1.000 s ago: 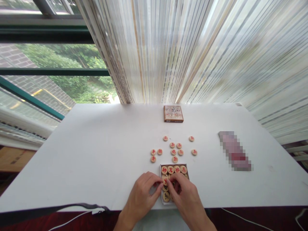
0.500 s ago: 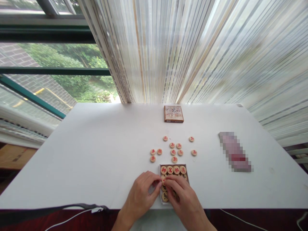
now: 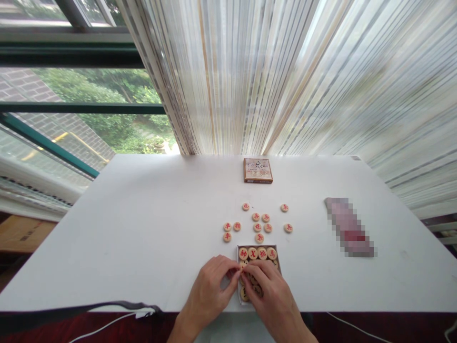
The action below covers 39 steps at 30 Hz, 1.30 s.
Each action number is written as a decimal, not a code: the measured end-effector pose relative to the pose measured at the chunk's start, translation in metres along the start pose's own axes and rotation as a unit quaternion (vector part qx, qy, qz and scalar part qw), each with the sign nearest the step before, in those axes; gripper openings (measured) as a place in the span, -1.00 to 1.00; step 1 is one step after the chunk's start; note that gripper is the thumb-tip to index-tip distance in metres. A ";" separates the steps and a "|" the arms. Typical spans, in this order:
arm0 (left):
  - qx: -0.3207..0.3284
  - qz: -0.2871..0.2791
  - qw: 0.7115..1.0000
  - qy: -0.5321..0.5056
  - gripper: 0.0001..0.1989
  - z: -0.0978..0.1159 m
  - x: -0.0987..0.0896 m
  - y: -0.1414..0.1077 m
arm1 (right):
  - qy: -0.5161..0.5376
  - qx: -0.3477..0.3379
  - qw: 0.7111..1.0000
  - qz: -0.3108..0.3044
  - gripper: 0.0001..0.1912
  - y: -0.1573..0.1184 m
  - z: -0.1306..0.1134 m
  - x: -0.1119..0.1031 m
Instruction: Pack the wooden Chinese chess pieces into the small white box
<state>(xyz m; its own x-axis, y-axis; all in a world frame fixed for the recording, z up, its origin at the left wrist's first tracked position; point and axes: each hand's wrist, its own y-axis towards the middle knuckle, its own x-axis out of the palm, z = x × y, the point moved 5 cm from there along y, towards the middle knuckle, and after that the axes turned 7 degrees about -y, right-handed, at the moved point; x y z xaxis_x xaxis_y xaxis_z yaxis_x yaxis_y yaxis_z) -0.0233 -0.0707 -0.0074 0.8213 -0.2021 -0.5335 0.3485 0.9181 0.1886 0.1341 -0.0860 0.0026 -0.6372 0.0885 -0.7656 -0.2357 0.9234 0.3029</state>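
Observation:
A tray-like box (image 3: 279, 257) of round wooden Chinese chess pieces lies at the table's near edge. Its far row shows red-marked pieces (image 3: 253, 253); black-marked ones are partly covered by my fingers. Over the box's left side, my left hand (image 3: 213, 281) pinches a red-marked chess piece (image 3: 242, 268) between thumb and fingertips. From the other side my right hand (image 3: 268, 286) grips the same piece, its fingers covering much of it. Beyond the box, several loose red-marked pieces (image 3: 257, 227) lie on the white table (image 3: 150, 228).
A flat printed box (image 3: 258, 170) rests near the table's far edge. To the right lies a pixelated pinkish item (image 3: 350, 227). Striped curtains (image 3: 243, 76) hang behind the table, with a window at the left. A black strap (image 3: 89, 307) runs along the near left edge.
My right thumb and fingers have shifted slightly left, closing in on the piece by my left fingertips. More black-marked pieces show under my right hand. The loose pieces stay put.

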 end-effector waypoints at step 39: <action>0.052 -0.039 0.996 0.064 -0.74 0.002 0.005 -0.002 | -0.168 -0.104 0.980 0.031 -0.58 -0.025 0.016 -0.024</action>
<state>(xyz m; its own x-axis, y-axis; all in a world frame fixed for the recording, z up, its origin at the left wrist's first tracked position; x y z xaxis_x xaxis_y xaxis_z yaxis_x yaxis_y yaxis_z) -0.0191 -0.0739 -0.0088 0.7281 -0.2206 -0.6491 0.4598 0.8594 0.2237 0.1669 -0.1054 0.0043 -0.3859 0.2926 -0.8749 -0.3714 0.8188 0.4377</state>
